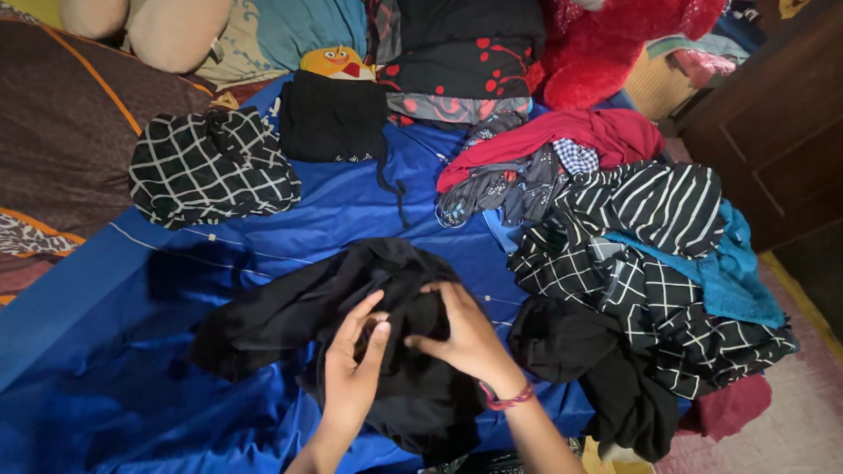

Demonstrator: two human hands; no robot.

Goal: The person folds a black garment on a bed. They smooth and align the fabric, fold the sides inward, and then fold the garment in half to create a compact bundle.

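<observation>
A crumpled black garment [290, 307] lies on the blue sheet [351, 211] in front of me. My left hand [351, 373] rests on its middle with fingers curled into the cloth. My right hand [465, 338], a red band on its wrist, pinches a fold of the same garment right next to the left hand. Both hands meet near the centre of the garment.
A folded black-and-white checked cloth [211, 167] and a folded black piece [334, 114] lie farther back. A loose pile of striped, checked, red and teal clothes [641, 246] sits at the right. A red plush toy [615, 44] and dark wooden furniture [773, 123] stand behind.
</observation>
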